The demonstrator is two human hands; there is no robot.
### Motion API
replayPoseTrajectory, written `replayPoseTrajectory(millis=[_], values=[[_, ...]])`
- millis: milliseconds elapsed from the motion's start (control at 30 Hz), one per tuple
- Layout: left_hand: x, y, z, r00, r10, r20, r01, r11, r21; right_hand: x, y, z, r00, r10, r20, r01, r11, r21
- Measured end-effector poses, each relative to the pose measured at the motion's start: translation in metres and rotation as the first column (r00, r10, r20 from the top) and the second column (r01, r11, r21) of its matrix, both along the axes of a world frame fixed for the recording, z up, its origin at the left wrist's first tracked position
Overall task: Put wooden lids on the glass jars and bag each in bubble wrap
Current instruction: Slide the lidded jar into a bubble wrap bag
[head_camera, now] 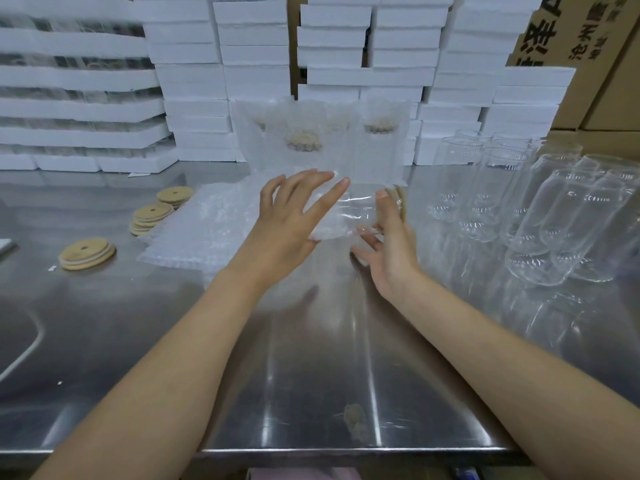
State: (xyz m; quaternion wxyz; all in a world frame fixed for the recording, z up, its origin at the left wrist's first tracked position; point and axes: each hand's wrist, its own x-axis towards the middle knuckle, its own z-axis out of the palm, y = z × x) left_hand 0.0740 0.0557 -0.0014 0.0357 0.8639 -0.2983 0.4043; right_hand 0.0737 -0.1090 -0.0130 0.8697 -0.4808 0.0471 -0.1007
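Looking at the left hand [294, 220] first: it's wide, fingers straight and fanned out, lying over the base end of a glass jar [353, 211] that's tipped on its side low over the steel table [311, 375]. My guess is it's steadying the bubble wrap bag [325, 232] bunched at that end. The plastic is so clear I can't tell how far on the bag is.

The right hand [388, 237] sits at 3 o'clock from it, thumb on top and fingers curled under the jar's mouth end. The wooden lid [400, 202] peeks out behind the thumb, so the lid's on. Gripping the lidded end makes sense, since it leaves the base free to go into the bag.

Going outward:
- **9 o'clock:** the flat stack of bubble wrap bags [194, 230], right beside the left hand, so it's a short grab.
- **9 to 10 o'clock, farther out:** loose wooden lids [86, 252] in small piles.
- **12 o'clock:** bagged jars [311, 143] standing upright, parked out of the way against the foam boxes [194, 81].
- **3 o'clock:** bare glass jars [519, 202], some standing and some lying heaped, handy for the right hand.
- **2 o'clock:** a cardboard box [571, 46] in the far corner.
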Motion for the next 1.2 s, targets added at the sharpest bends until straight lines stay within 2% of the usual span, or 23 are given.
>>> replayPoseTrajectory(millis=[133,267,367,433,500,600,700,800,933,1067,1200], values=[[-0.007,-0.013,0.004,0.998,0.005,0.063,-0.008,0.999,0.035,-0.004,0.002,0.002,1.000,-0.012,-0.002,0.012,0.997,-0.076],[-0.018,-0.036,0.003,1.000,-0.029,0.000,0.029,0.995,0.090,-0.011,0.015,-0.004,1.000,-0.013,0.021,0.015,0.995,-0.102],[-0.022,-0.045,0.003,0.995,-0.092,0.030,0.090,0.995,0.048,-0.014,0.023,-0.006,0.997,0.056,0.062,-0.047,0.990,-0.133],[-0.020,-0.040,0.008,0.993,-0.113,-0.018,0.113,0.994,-0.004,-0.009,0.020,0.000,0.998,0.000,0.066,0.007,0.994,-0.109],[-0.016,-0.029,0.013,0.995,-0.054,-0.081,0.051,0.998,-0.033,-0.003,0.010,0.008,0.994,-0.090,0.066,0.094,0.994,-0.063],[-0.010,-0.013,0.011,0.984,0.107,-0.140,-0.107,0.994,0.008,0.002,-0.009,0.014,0.988,-0.145,0.057,0.146,0.989,-0.014],[-0.007,-0.010,0.004,0.975,0.146,-0.169,-0.151,0.988,-0.015,0.003,-0.014,0.011,0.989,-0.122,0.080,0.128,0.988,-0.084],[-0.007,-0.010,0.005,0.986,0.132,-0.106,-0.141,0.986,-0.086,0.000,-0.005,0.007,0.991,-0.090,0.100,0.106,0.979,-0.173],[-0.008,-0.015,0.003,0.988,0.154,0.009,-0.154,0.987,-0.047,-0.007,0.009,-0.002,0.995,-0.013,0.103,0.043,0.953,-0.300],[-0.009,-0.017,0.002,0.986,0.158,0.058,-0.156,0.987,-0.036,-0.009,0.012,-0.006,0.996,0.029,0.080,-0.001,0.944,-0.329],[-0.009,-0.018,0.003,0.980,0.159,0.119,-0.153,0.986,-0.059,-0.007,0.013,-0.005,0.994,0.001,0.110,0.037,0.938,-0.343]])
